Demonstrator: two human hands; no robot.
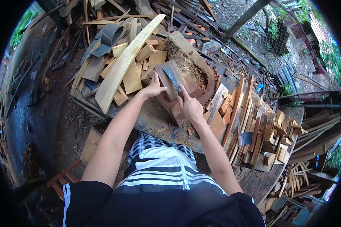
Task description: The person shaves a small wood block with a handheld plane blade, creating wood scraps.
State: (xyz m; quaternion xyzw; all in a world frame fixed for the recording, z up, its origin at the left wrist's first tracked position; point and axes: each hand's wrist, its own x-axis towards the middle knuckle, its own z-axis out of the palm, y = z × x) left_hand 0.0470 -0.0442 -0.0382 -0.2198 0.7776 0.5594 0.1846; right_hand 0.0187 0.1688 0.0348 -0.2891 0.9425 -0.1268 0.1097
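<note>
My right hand (191,108) is closed round the handle of a dark tool with a flat, tapering metal blade (171,76). The blade lies over the face of a reddish-brown wooden block (166,84). At the block's left edge, my left hand (154,87) holds it with the thumb and fingers spread around the side. Beneath the block is another brown wooden piece (168,106), resting on the worktable. Just beyond stands a hollowed wooden piece (193,56) with crumbly brown material inside.
A long pale curved board (130,60) lies over wood offcuts on the left, beside a grey curved sheet (109,36). Long strips (236,109) and stacked small pieces (280,132) crowd the right. A reddish wooden frame (64,178) stands lower left.
</note>
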